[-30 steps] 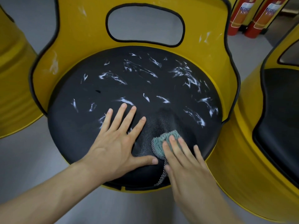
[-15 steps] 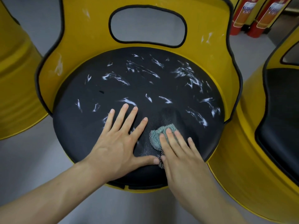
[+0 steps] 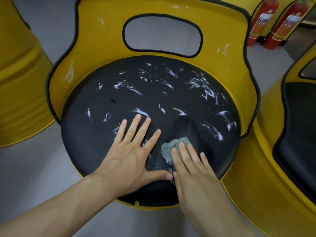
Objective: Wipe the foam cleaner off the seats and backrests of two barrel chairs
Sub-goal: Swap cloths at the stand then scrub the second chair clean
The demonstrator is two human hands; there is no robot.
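Observation:
A yellow barrel chair fills the view, its black round seat (image 3: pixel 109 134) streaked with white foam (image 3: pixel 203 86). The yellow backrest (image 3: pixel 100 40) carries a few foam smears too. My left hand (image 3: pixel 130 158) lies flat and spread on the front of the seat, holding nothing. My right hand (image 3: pixel 193 170) presses a teal microfibre cloth (image 3: pixel 172 146) onto the seat just right of the left thumb. A wiped, damp patch shows beyond the cloth. A second barrel chair (image 3: pixel 297 127) with a black seat stands at the right edge.
Another yellow barrel (image 3: pixel 18 86) stands at the left. Two red fire extinguishers (image 3: pixel 263 19) stand on the grey floor at the back right. The backrest has an oval cut-out (image 3: pixel 162 33) near its top.
My right hand has slid the cloth a little forward and to the left on the seat, closer to my left thumb. My left hand stays flat in place.

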